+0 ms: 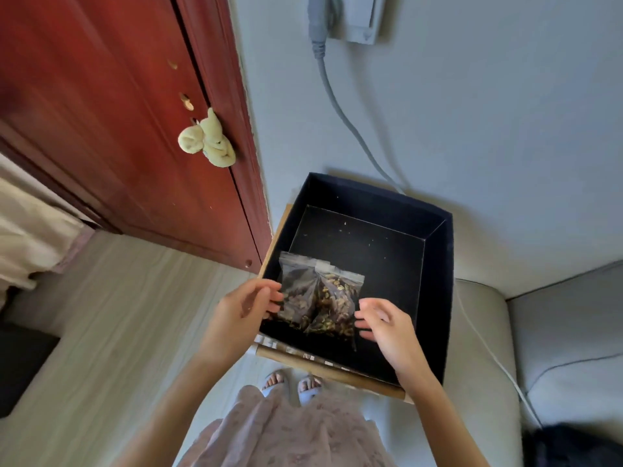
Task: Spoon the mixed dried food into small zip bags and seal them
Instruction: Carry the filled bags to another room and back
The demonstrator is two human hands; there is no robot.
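Two small clear zip bags filled with mixed dried food lean side by side against the near wall of a dark open box (pixel 438 251). The left bag (pixel 296 294) and the right bag (pixel 337 298) overlap in the middle. My left hand (pixel 242 311) touches the left bag's edge with its fingertips. My right hand (pixel 384 325) hovers just right of the right bag, fingers apart and curled, holding nothing. Small crumbs dot the box floor. No spoon is in view.
The box rests on a wooden stool or tray (pixel 323 365) beside a grey sofa (pixel 505 332). A red wooden door (pixel 135 129) with a cloth-wrapped handle (pixel 209 143) stands at the left. A grey cable (pixel 340 106) hangs down the wall. My feet in slippers (pixel 293 385) are below.
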